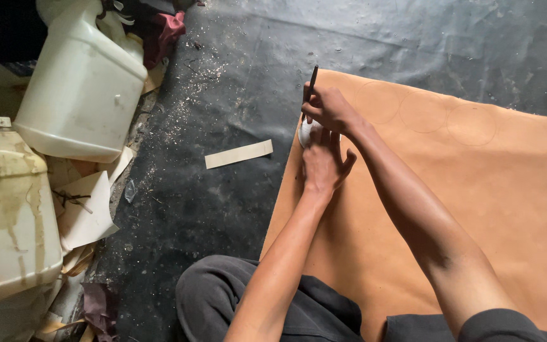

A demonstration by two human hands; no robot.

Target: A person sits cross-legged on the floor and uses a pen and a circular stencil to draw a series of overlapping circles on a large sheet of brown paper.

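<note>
The person sits on a dark floor (223, 183) with a large tan sheet (489, 209) spread in front, which looks like leather or thick paper. The left hand (321, 166) lies flat, fingers pressing down a small white round object (305, 131) near the left edge of the sheet. The right hand (330, 109) is closed around a dark pen (312, 81), held nearly upright with the tip at the rim of the white object. I judge that the step in hand is drawing around the round object as a template — several faint circles (471, 124) are already visible in a row along the far edge of the sheet. The next move, I think, calls for a steady press of the left hand so the template does not slip while the pen goes around it.

On the floor, well apart from the sheet, lies a pale strip (238, 154) of material. At the left stand two plastic jugs: a white one (80, 85), tilted, with no label I can see, and a nearer one (9, 209) that is yellowed and stained, with a pale cap. Between them lie pale paper scraps (87, 212), and a dark red cloth (169, 28) is at the top — no signs are visible
</note>
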